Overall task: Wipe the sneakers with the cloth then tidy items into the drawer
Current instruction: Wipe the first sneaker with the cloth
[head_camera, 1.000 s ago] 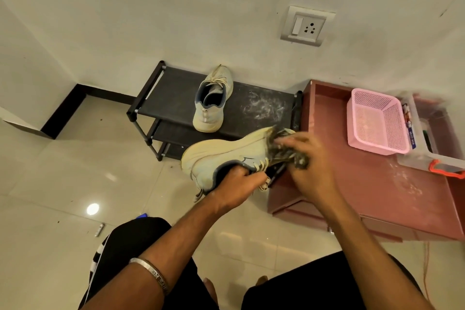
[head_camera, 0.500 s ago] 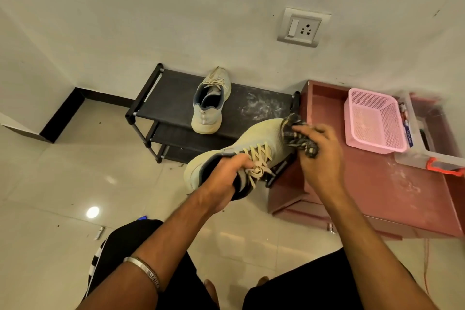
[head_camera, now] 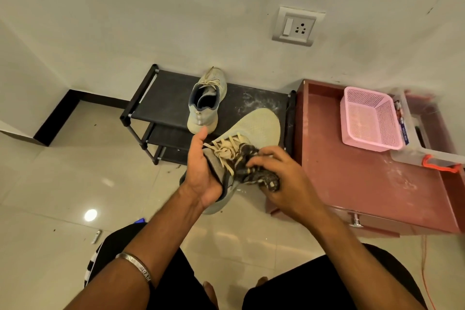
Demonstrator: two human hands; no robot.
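tiled floor, black shoe rack (head_camera: pixel 171 98) far left, red table (head_camera: pixel 364 184) right. left hand (head_camera: pixel 201 171) grips sneaker (head_camera: pixel 259 128) at the collar; right hand (head_camera: pixel 284 178) clamps cloth (head_camera: pixel 251 161) on its laces. wiping looks midway: second sneaker (head_camera: pixel 205 106) waits on rack, drawer tidy-up pending.

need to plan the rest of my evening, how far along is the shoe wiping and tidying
Nothing looks finished. In hand: the left hand holds one sneaker by its collar while the right hand rubs the cloth beside the laces. Left: the second sneaker sits on the rack, and the drawer is closed, with the pink basket on the cabinet top.
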